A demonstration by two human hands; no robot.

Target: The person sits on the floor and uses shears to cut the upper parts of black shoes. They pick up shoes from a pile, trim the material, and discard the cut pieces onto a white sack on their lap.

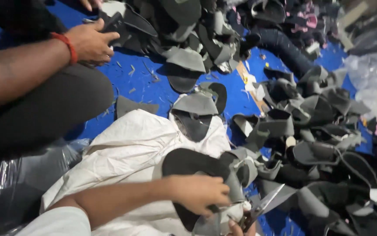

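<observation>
My left hand (199,193) reaches in from the lower left and grips a black and grey shoe upper piece (188,164) over a white sack (127,148). Only the fingers of my right hand (242,228) show at the bottom edge. They hold a pair of scissors (265,204) whose blades are apart and point up to the right, just beside the piece. A light grey flap (217,220) of the piece hangs below my left hand.
Another person's hand (91,41) with a red wrist thread holds a black piece (116,24) at the upper left, above their dark-trousered knee (53,109). Several grey and black shoe uppers (311,131) are heaped on a blue sheet (142,85). Clear plastic bags (374,83) lie at the right.
</observation>
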